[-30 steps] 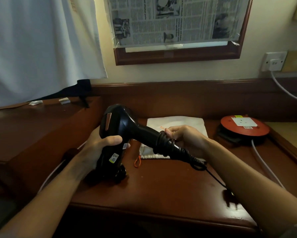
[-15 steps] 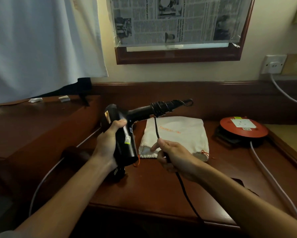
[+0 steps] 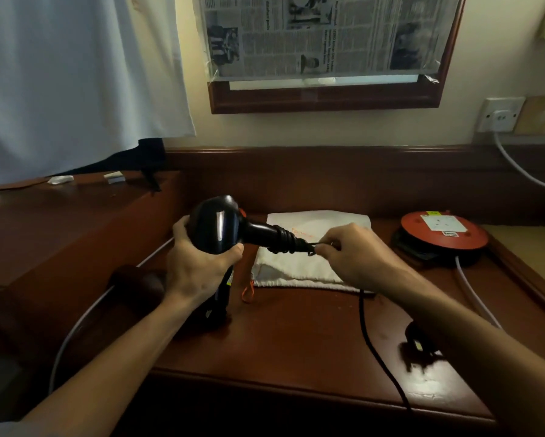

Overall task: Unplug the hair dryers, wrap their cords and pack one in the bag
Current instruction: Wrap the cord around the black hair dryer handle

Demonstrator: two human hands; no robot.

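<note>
A black hair dryer (image 3: 216, 227) is held above the wooden desk, its handle pointing right with several turns of black cord (image 3: 285, 241) wound round it. My left hand (image 3: 198, 263) grips the dryer's body. My right hand (image 3: 350, 257) pinches the cord just past the end of the handle. The loose cord (image 3: 372, 339) hangs down from that hand and runs off the desk's front edge; its black plug (image 3: 417, 345) lies on the desk at the right. A white drawstring bag (image 3: 302, 269) lies flat behind the hands.
A red cable reel (image 3: 444, 231) with a socket sits at the back right, its white cable (image 3: 473, 294) trailing forward. A wall socket (image 3: 501, 115) holds a white plug. Another white cable (image 3: 85, 313) runs down the left, past a raised wooden shelf (image 3: 59, 222).
The dryer has tipped from handle-up to handle level and pointing right. My right hand rose from low on the cord up to the handle's end, adding cord turns.
</note>
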